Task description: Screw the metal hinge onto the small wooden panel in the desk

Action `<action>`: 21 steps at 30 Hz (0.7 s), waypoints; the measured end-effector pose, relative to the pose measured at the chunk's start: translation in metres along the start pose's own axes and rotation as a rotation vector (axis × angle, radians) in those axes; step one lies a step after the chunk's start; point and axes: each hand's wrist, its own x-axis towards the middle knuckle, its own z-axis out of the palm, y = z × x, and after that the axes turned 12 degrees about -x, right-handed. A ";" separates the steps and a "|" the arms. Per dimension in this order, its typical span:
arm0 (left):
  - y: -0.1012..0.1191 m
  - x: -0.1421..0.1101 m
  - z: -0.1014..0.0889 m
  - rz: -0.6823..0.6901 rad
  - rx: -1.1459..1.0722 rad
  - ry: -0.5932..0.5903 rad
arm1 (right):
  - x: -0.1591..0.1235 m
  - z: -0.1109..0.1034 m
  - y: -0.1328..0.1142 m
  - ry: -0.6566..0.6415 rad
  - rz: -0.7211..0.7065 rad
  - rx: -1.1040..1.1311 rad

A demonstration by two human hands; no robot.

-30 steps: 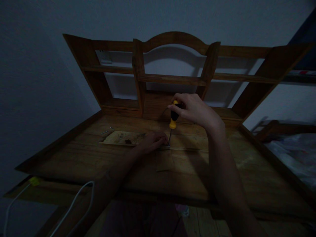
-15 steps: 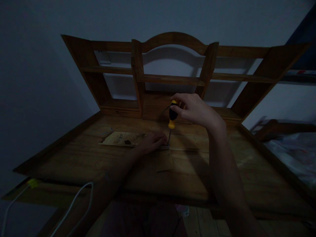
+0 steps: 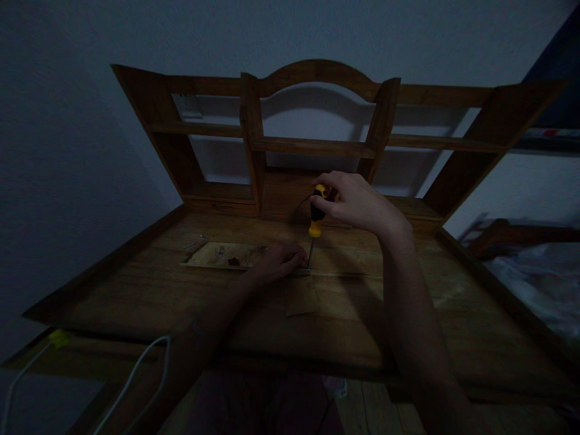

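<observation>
Nearly upright, a yellow-and-black-handled screwdriver (image 3: 316,212) is grasped by the right hand (image 3: 351,196); beside the metal tip (image 3: 309,266), the left hand (image 3: 280,261) is seen, its grip indiscernible.

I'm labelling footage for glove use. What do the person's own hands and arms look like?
The left hand and right hand are both bare, with no gloves. No sleeve shows on the right forearm or the left forearm, which is too dark to check for bands or markings.
</observation>
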 end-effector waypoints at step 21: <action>-0.004 -0.001 -0.001 0.024 -0.019 -0.032 | -0.003 -0.003 0.008 0.009 -0.042 0.098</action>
